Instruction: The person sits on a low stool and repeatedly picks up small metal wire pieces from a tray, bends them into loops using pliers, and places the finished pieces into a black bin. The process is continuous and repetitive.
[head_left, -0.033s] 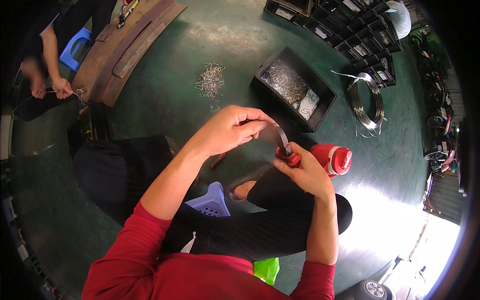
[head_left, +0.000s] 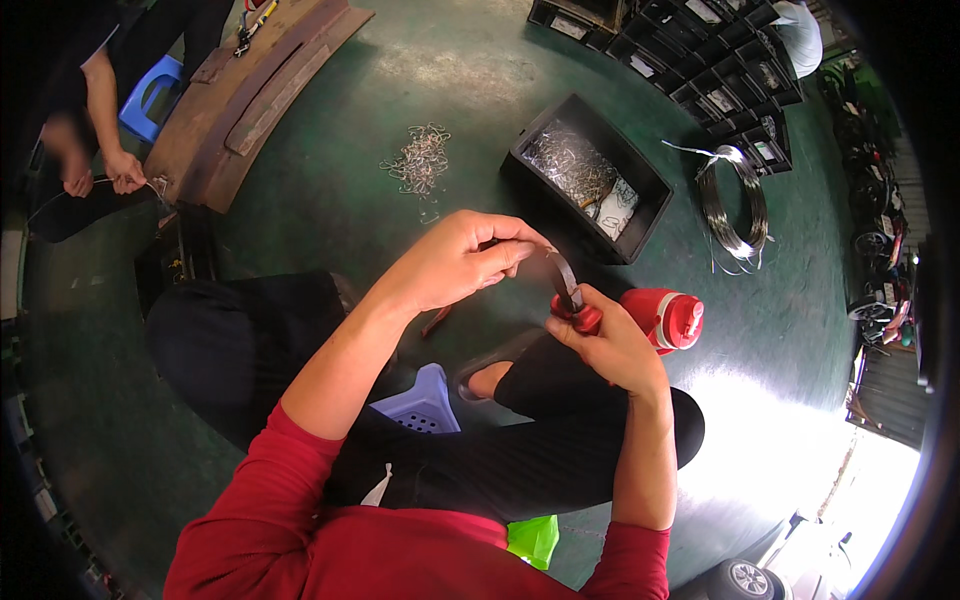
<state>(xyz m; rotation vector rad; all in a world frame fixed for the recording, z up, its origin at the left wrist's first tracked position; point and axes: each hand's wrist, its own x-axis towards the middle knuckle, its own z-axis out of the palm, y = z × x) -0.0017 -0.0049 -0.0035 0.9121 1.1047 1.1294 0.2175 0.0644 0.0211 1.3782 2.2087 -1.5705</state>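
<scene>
My right hand point(head_left: 625, 345) is wrapped round a hand tool point(head_left: 567, 275) with a red grip and a dark, curved flat metal part that arcs up toward my other hand. Thumb and forefinger pressed together, my left hand point(head_left: 460, 262) meets the tool's upper tip; whatever small piece is pinched there is too small to name. Ahead of my hands stands a black crate point(head_left: 645, 205) holding many small bent wire hooks point(head_left: 570, 165) and a white paper. To its left, a loose pile of wire hooks point(head_left: 418, 160) lies on the green floor.
A red jug point(head_left: 665, 318) stands just right of my right hand. Beyond it lies a wire coil point(head_left: 735, 205), near stacked black crates point(head_left: 690, 60). At the left, a co-worker's hands point(head_left: 122, 172) hold wire beside a wooden bench point(head_left: 215, 130). A purple stool point(head_left: 425, 398) is below me.
</scene>
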